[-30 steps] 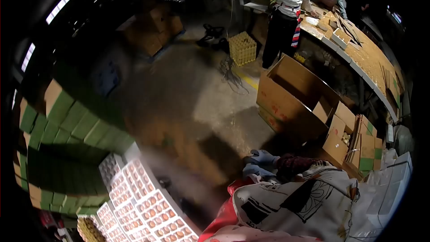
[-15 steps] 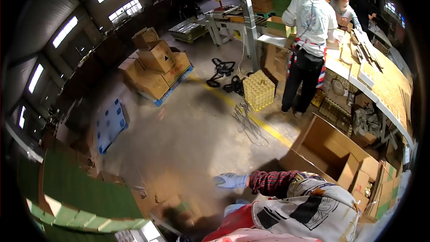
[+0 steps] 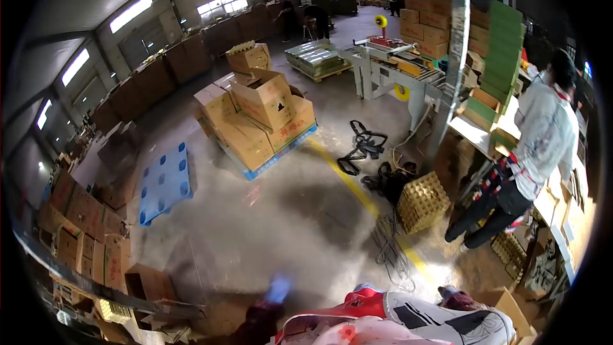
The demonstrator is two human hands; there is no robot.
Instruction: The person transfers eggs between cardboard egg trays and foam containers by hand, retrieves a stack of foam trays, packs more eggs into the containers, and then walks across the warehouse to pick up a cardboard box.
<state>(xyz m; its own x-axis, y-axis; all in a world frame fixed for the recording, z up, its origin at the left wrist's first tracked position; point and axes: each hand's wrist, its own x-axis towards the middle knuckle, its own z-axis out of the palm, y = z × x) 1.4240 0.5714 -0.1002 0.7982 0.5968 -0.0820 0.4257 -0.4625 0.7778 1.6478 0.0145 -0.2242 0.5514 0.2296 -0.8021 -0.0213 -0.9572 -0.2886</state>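
My left hand [image 3: 278,289], in a blue glove, is low in the head view over the concrete floor, left of my red and white clothing. Motion smears its fingers, and nothing shows clearly in it. My right hand [image 3: 449,292] is at the lower right, beside the edge of an open carton [image 3: 511,310]. It is partly hidden by my sleeve, so its grip cannot be made out. Ahead, a blue pallet [image 3: 284,158] carries stacked cartons [image 3: 246,144], with an open one on top.
An empty blue pallet [image 3: 165,182] lies at left. Black straps [image 3: 363,148], loose cord [image 3: 389,249] and a stack of egg trays [image 3: 423,203] lie on the floor near a steel post [image 3: 454,57]. A co-worker [image 3: 543,134] stands by the right-hand table. Behind is a conveyor machine [image 3: 389,64].
My view has swung right and up, showing more of the hall. My right arm, stretched across in front, has moved back to the right. My left hand now shows at lower left.
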